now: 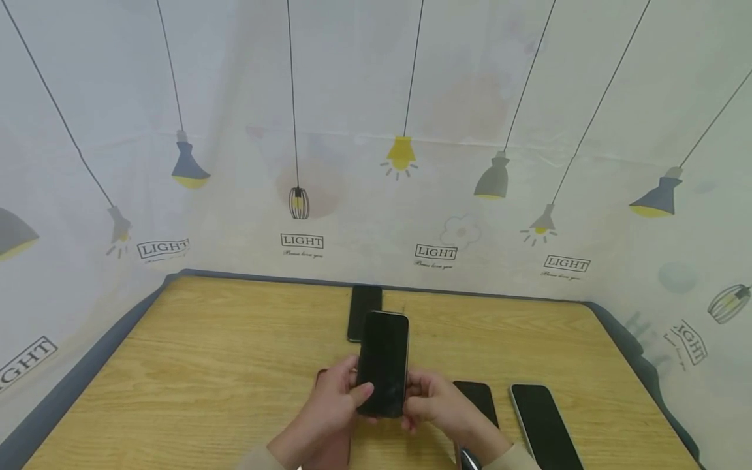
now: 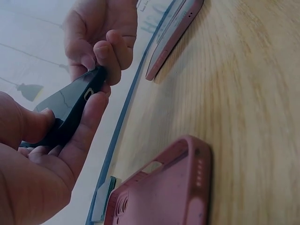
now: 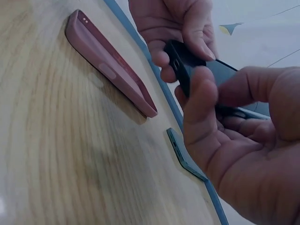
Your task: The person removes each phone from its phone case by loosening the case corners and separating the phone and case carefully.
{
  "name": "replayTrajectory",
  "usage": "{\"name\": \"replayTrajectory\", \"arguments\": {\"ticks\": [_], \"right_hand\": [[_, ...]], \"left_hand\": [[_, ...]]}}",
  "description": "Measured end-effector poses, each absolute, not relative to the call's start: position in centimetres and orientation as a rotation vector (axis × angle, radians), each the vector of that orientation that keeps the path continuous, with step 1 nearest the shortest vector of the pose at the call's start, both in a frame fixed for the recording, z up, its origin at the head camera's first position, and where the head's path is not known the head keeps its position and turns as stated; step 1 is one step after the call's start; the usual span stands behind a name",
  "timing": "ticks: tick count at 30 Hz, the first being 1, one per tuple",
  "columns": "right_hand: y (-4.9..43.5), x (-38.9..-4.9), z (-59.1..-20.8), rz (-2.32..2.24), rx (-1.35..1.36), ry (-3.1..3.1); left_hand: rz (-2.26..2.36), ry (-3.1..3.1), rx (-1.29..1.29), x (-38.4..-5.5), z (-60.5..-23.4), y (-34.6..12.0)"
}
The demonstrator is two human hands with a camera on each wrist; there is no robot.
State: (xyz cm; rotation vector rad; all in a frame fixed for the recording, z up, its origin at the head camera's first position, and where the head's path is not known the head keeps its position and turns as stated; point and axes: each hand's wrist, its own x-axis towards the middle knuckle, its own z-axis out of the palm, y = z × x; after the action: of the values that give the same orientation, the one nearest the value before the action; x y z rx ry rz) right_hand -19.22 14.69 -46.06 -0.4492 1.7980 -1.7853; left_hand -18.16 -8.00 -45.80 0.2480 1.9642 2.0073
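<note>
Rising beyond the grip, a lamp-print backdrop cloth (image 1: 352, 104) walls in the far side, and below both hands spreads a wood-grain tabletop (image 1: 205, 365). The left hand (image 1: 329, 405) and right hand (image 1: 437, 401) face each other across one black-edged smartphone (image 1: 384, 362), raised off the wood between them. Its long axis points away from the person, screen up, with its far end free beyond the fingers; both hands hold the nearer half, one at each long side, so neither is the closer to it.

Below the left hand and partly under that forearm lies an empty pink phone case (image 2: 154, 197), hollow side up, its camera cutout showing in the left wrist view; it is nearer the left hand than the right. Ahead of the grip, flat on the wood, is a dark-screened phone (image 1: 365, 310). To the right of the grip lie a pink-cased phone (image 1: 478, 398), partly covered by the right forearm, and past it a pale-edged phone (image 1: 546, 424).

Closest in, the left thumb (image 1: 363, 392) clamps over the screen's near left part with fingers beneath; the right thumb and forefinger pinch the opposite edge. Whether the black rim is a separate cover, I cannot tell.
</note>
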Motion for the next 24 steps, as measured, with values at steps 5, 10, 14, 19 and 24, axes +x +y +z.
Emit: {"name": "replayTrajectory", "arguments": {"ticks": [5,10,14,19,24], "right_hand": [[14.15,-18.85,-46.17,-1.774,-0.313,1.902],[13.98,-18.67,-46.06,-1.749,-0.299,1.952],[14.13,-18.64,-45.93,-1.735,-0.341,1.942],[14.44,-18.75,-45.99,-1.734,-0.444,1.894],[14.65,-18.87,-45.93,-1.741,-0.52,1.852]], "left_hand": [[1.97,1.999,0.245,-18.08,-45.84,-7.65],[1.976,1.994,0.242,-18.01,-45.78,-7.54],[1.995,1.997,0.266,-17.89,-45.73,-7.64],[2.03,1.947,0.269,-17.94,-45.72,-7.88],[2.072,1.815,0.272,-18.25,-45.75,-8.27]]}}
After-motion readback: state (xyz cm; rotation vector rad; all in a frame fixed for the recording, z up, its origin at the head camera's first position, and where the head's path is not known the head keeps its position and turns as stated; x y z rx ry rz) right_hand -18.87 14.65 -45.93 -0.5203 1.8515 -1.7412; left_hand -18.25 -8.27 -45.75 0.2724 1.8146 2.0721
